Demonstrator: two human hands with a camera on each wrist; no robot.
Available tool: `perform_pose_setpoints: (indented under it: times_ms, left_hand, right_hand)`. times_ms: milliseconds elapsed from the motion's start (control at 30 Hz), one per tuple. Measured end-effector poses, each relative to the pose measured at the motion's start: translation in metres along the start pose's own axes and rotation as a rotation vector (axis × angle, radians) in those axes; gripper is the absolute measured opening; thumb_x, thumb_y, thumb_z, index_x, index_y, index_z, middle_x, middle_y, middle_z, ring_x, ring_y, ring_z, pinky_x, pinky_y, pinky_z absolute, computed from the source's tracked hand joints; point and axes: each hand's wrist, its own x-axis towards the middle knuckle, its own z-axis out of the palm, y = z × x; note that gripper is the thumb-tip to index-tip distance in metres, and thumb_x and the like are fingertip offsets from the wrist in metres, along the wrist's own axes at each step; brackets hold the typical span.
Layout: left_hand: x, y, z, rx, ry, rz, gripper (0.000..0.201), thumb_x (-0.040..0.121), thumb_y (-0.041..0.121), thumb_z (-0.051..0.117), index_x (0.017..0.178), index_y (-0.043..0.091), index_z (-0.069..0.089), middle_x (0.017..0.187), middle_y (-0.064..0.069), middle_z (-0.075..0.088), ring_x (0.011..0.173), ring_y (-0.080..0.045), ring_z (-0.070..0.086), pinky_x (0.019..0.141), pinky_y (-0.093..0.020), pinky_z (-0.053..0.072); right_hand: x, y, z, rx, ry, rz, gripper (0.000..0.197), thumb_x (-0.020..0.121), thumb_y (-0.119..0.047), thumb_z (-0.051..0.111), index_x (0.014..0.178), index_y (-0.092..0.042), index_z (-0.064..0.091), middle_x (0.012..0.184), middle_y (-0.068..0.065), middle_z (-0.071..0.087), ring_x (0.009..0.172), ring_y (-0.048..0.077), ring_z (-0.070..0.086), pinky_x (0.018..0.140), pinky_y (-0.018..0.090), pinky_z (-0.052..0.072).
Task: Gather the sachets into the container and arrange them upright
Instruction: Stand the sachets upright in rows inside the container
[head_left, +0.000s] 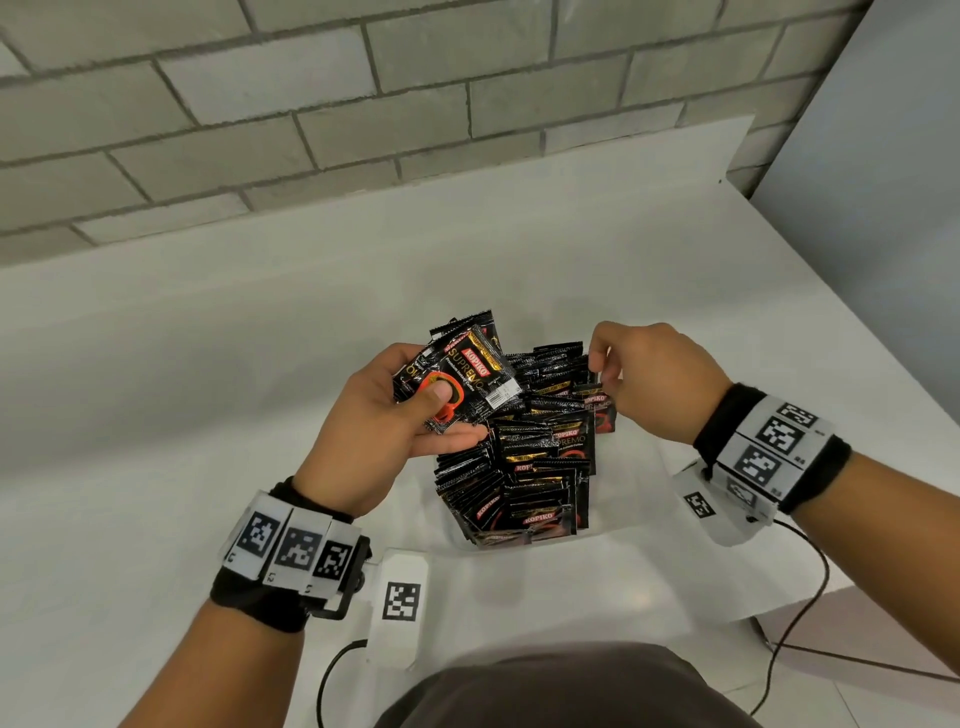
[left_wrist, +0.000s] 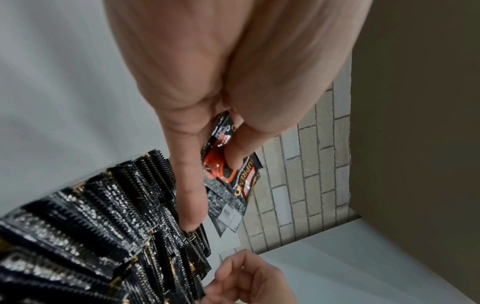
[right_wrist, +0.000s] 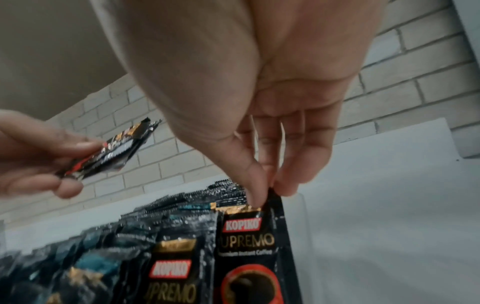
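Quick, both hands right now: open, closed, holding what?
Left hand: closed, holding a small stack of sachets.
Right hand: closed, pinching the top edge of an upright sachet in the container.

You stand in a bare test room, not a home: a white bench (head_left: 208, 364) against a grey block wall (head_left: 363, 104), coded tags (head_left: 402, 601) and cables (head_left: 332, 670) around.
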Motion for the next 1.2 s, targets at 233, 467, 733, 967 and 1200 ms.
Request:
perform_pose_setpoints:
  times_ms: [233, 467, 733, 967, 1200]
  left_hand:
    - [0.0, 0.0, 0.003, -0.002, -0.008, -0.004, 0.028, 0.1, -0.001, 0.056, 0.128, 0.005, 0.053, 0.111, -0.02, 0.069, 0.088, -0.05, 0.074, 0.081, -0.046, 0.064]
    - [0.0, 0.0, 0.001, -0.003, -0.008, -0.007, 0.03, 0.1, 0.0, 0.057, 0.129, 0.005, 0.053, 0.114, -0.021, 0.068, 0.088, -0.05, 0.074, 0.08, -0.044, 0.064]
    - [0.001, -0.001, 0.002, 0.0, -0.017, -0.01, 0.031, 0.1, 0.001, 0.057, 0.13, 0.005, 0.053, 0.117, -0.024, 0.067, 0.089, -0.051, 0.073, 0.084, -0.049, 0.062]
    - [0.0, 0.003, 0.012, -0.007, -0.064, -0.021, 0.032, 0.099, 0.002, 0.06, 0.131, 0.005, 0.053, 0.12, -0.026, 0.069, 0.088, -0.052, 0.073, 0.079, -0.044, 0.064]
    - [-0.003, 0.008, 0.028, -0.086, -0.139, -0.044, 0.04, 0.093, 0.004, 0.065, 0.131, 0.002, 0.053, 0.125, -0.022, 0.069, 0.098, -0.052, 0.071, 0.082, -0.049, 0.063]
  right_hand:
    - [0.002, -0.013, 0.002, 0.28, 0.007, -0.079, 0.023, 0.087, 0.003, 0.06, 0.087, -0.02, 0.064, 0.074, 0.0, 0.069, 0.066, 0.02, 0.067, 0.058, 0.027, 0.057]
    - [0.007, -0.011, 0.007, 0.38, 0.013, -0.039, 0.028, 0.083, 0.01, 0.065, 0.082, -0.018, 0.066, 0.075, 0.001, 0.069, 0.065, 0.002, 0.065, 0.057, 0.015, 0.052]
    - [0.004, -0.01, 0.002, 0.338, 0.037, -0.031, 0.025, 0.081, 0.009, 0.064, 0.083, -0.016, 0.067, 0.078, -0.002, 0.068, 0.071, 0.012, 0.065, 0.063, 0.009, 0.049]
    - [-0.004, -0.03, -0.019, 0.565, 0.088, -0.064, 0.009, 0.086, -0.024, 0.076, 0.085, -0.023, 0.067, 0.081, -0.003, 0.071, 0.074, 0.013, 0.066, 0.069, 0.016, 0.051]
    - [-0.01, -0.054, -0.026, 0.802, -0.008, -0.04, 0.028, 0.074, -0.023, 0.089, 0.089, -0.012, 0.068, 0.078, 0.007, 0.069, 0.062, 0.013, 0.062, 0.061, 0.028, 0.056]
